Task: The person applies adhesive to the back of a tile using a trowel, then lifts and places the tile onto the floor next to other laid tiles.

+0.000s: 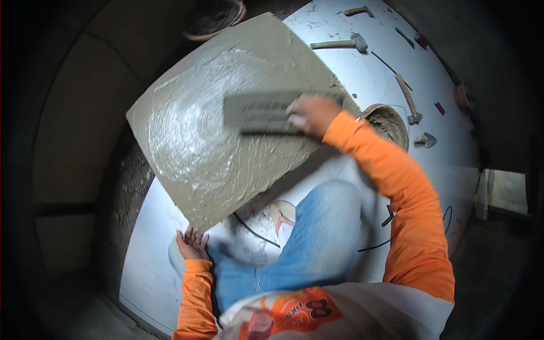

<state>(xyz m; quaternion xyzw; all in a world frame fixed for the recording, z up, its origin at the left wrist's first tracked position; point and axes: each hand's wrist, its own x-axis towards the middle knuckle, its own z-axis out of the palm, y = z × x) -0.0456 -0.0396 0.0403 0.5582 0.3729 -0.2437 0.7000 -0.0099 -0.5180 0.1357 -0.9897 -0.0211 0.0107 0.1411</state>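
Note:
A square slab [187, 153] coated in wet grey-brown mortar lies tilted across the middle of the view; the coat is shiny and streaked on its left half. My right hand [313, 117] is closed on a plastering float [258, 113], whose flat, dark blade lies over the right half of the slab and is smeared by motion. Below the slab's nearest corner is my left hand [193, 247], palm up with fingers stretched out and tips close to the edge. Whether those fingers touch the slab, I cannot tell.
Right of the slab stands a bucket holding mortar [391, 126]. Hammers [358, 43] with wooden handles, a small pointing trowel [429, 140] and dark rods lie on the white sheet [442, 170]. A bowl with a reddish rim [207, 37] sits beyond the slab. My bent knee [331, 209] is close below it.

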